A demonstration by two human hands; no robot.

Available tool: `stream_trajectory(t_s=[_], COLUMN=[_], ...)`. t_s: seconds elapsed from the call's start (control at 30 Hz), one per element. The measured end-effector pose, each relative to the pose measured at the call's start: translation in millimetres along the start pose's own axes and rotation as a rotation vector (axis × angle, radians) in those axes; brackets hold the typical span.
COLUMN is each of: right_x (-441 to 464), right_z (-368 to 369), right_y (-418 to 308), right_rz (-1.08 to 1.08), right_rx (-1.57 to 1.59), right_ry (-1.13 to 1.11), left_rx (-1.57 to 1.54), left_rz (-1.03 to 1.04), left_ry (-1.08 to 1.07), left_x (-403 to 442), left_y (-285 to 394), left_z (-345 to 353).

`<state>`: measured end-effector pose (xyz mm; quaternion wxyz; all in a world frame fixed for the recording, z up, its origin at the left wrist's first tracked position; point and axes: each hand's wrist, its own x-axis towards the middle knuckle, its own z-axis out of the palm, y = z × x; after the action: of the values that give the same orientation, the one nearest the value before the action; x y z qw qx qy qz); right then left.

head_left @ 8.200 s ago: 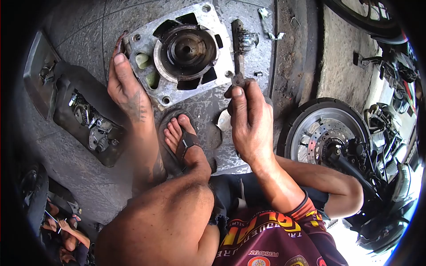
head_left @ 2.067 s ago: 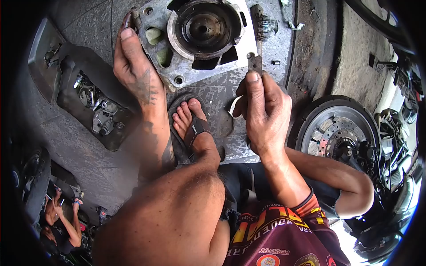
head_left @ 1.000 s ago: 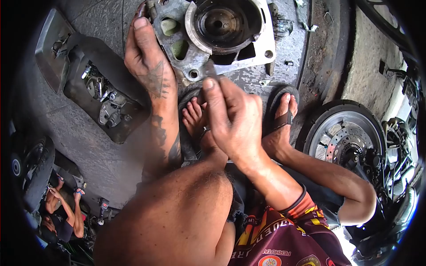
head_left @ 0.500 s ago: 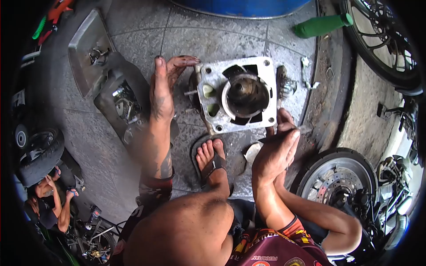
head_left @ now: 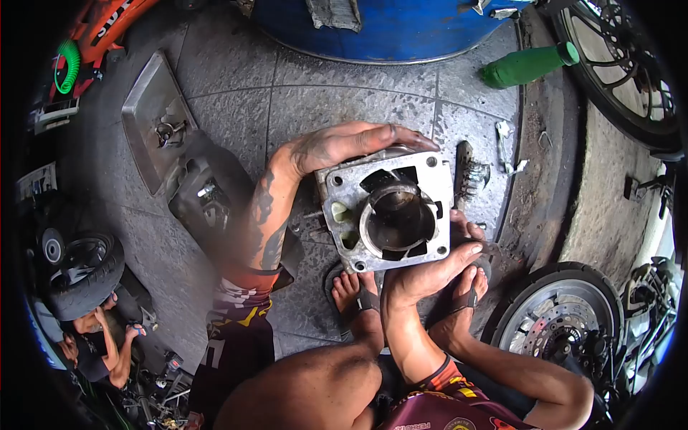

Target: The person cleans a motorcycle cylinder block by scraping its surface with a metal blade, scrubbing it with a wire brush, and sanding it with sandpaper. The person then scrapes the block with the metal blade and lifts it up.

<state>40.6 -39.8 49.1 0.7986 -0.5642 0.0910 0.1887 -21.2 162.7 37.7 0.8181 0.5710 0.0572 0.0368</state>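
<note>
A grey metal engine cylinder block [head_left: 337, 247], its round bore facing up toward me, is held between my two hands. My left hand [head_left: 351, 145] stretches over the block's far side, fingers lying along that edge. Under the near right corner, my right hand [head_left: 433, 278] supports the block, its thumb pointing right and its other fingers partly hidden. Light shows through two openings on the block's left part. Below it are my sandalled feet [head_left: 346, 290].
A metal tray [head_left: 147, 140] with small parts and a dark container [head_left: 201, 190] lie left. A blue drum [head_left: 401, 43] and green bottle [head_left: 527, 66] stand ahead. Right are a greasy metal part [head_left: 473, 175] and wheel [head_left: 559, 315]. Another person [head_left: 97, 344] handles a tyre [head_left: 82, 276].
My left hand has moved from beside the block's left edge to over its far side. My right hand has shifted under the near right corner. The view has tilted, showing more of the drum.
</note>
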Motion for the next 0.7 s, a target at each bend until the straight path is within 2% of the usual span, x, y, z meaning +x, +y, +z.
stream_trajectory(t_s=[0.03,0.1,0.23,0.33,0.37,0.43,0.5,0.57,0.6,0.63,0.7], right_x=[4.1,2.0,7.4,20.6,24.8,38.6,56.7,68.4,74.8,76.3,81.0], right_z=[4.1,19.8,29.9,33.7,38.9,49.2,61.1,80.9,93.6,118.9,135.1], right_y=[6.1,3.1,-2.1,-5.8,-13.4,-22.0,-26.2,-21.1,-18.6,-7.7,13.0], right_rz=[-0.025,-0.020,-0.024,0.016,0.035,0.080,0.101,0.155,0.196,0.076,0.168], right_rx=[0.110,0.124,-0.015,-0.049,-0.129,-0.219,-0.299,-0.248,-0.300,-0.439,-0.503], right_ry=[-0.025,0.048,0.070,-0.033,-0.100,-0.245,-0.487,-0.728,-0.870,-1.120,-1.326], left_rx=[0.025,0.009,0.093,0.130,0.129,-0.354,-0.389,-0.399,-0.502,-0.602,-0.641], left_rz=[-0.028,-0.054,0.026,0.044,0.041,0.019,0.143,0.224,0.269,0.318,0.361], left_ry=[-0.018,-0.021,0.022,0.287,0.290,0.515,0.724,0.917,1.141,1.485,1.668], left_x=[-0.3,-2.8,-12.0,-31.8,-37.6,-48.5,-56.1,-64.1,-63.9,-56.6,-49.9], left_y=[2.1,-2.9,-8.6,-8.6,-5.8,-1.7,-9.4,-16.8,-23.1,-27.2,-32.3], left_z=[0.4,-3.1,-2.6,15.1,25.3,49.1,69.6,92.2,110.8,141.8,152.1])
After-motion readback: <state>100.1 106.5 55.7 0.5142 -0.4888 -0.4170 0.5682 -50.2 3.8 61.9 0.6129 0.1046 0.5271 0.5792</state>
